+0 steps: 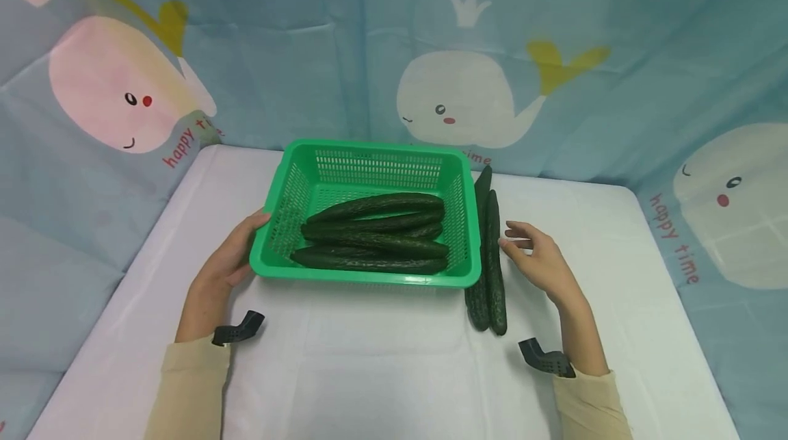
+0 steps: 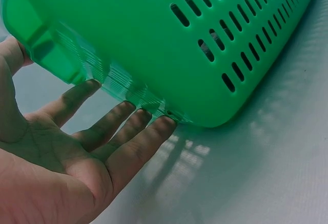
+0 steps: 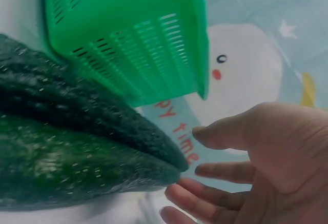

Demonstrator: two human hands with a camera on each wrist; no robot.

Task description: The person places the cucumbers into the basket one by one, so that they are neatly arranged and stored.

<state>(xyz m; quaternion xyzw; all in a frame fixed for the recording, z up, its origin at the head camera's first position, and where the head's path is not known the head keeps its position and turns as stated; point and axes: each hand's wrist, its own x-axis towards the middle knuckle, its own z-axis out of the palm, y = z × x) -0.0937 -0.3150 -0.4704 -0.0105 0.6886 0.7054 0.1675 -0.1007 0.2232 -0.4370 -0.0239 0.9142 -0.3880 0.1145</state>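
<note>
A green plastic basket [image 1: 363,278] with slotted walls stands on the white table, holding several dark green cucumbers [image 1: 378,241] laid lengthwise. My left hand [image 1: 230,255] is at its left end; in the left wrist view the fairly straight fingers [image 2: 146,137] touch the basket wall, with the thumb up near the rim. Two more cucumbers [image 1: 495,269] lie side by side along the basket's right end. Just right of them is my right hand [image 1: 542,262], fingers relaxed and slightly bent, holding nothing. In the right wrist view its fingertips are close to the cucumber ends [image 3: 164,170]; contact is unclear.
The white-covered table [image 1: 369,371] extends in front of the basket and to both sides. A blue curtain [image 1: 345,84] printed with whales hangs behind the table and along its sides. Both wrists carry a black camera mount [image 1: 546,359].
</note>
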